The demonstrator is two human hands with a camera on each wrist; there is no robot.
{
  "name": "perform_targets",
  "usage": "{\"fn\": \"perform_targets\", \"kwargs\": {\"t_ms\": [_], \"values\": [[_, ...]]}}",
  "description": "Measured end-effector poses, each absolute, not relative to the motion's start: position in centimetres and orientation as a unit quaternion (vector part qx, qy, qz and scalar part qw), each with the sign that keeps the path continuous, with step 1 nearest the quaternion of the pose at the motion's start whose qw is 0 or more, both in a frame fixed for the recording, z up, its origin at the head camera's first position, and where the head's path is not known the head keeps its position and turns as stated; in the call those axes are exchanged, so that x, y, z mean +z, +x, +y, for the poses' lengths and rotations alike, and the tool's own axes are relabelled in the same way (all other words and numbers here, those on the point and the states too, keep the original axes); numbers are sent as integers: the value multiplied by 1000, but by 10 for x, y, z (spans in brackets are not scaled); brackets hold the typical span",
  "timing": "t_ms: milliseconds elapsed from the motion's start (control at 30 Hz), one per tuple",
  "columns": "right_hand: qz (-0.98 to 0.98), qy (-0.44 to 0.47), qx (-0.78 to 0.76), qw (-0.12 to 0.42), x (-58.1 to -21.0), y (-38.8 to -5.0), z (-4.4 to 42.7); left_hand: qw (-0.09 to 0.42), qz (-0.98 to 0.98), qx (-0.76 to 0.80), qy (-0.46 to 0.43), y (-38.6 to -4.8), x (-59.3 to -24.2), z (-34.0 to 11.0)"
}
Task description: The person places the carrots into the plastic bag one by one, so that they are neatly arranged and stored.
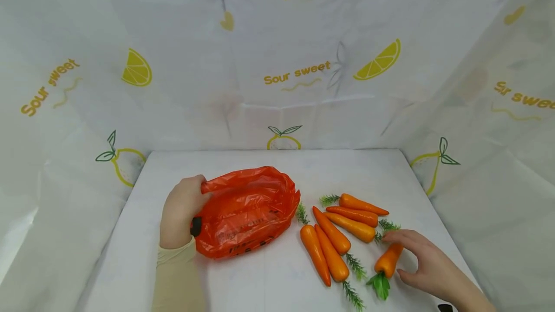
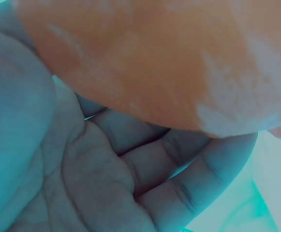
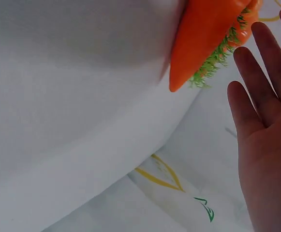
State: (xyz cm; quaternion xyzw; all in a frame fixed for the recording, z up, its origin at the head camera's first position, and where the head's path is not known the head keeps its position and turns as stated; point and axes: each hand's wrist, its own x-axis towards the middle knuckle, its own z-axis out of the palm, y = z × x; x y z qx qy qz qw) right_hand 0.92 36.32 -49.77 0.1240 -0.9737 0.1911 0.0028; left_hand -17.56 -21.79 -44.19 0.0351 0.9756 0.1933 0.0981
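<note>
A translucent red plastic bag (image 1: 249,211) with dark print lies spread on the left half of the table. At its left rim my left hand (image 1: 184,208) grips the film; in the left wrist view the bag (image 2: 164,63) covers the fingertips. My right hand (image 1: 427,266), fingers extended and thumb apart, hovers around a carrot with a leafy green top (image 1: 388,261) at the front right. The right wrist view shows that hand (image 3: 271,116) with straight fingers beside a carrot (image 3: 203,43); no grasp is visible there.
Several more carrots with feathery green tops lie between the bag and the right hand: one group (image 1: 334,254) nearer me, another (image 1: 355,215) farther back. The white table (image 1: 225,285) is enclosed at the back and sides by lemon-printed white sheeting (image 1: 195,100).
</note>
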Motion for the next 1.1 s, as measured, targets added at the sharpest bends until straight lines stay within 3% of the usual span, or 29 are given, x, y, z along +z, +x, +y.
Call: {"fn": "perform_targets", "kwargs": {"t_ms": [400,633,1100], "values": [[-946,159,279,-35,-523,2,383,89,975,197,42,-178,-445,-217],[-941,181,284,-21,-535,3,383,88,975,200,44,-178,-447,-217],[-917,191,343,-77,-541,1,385,86,975,200,43,-178,-448,-216]]}}
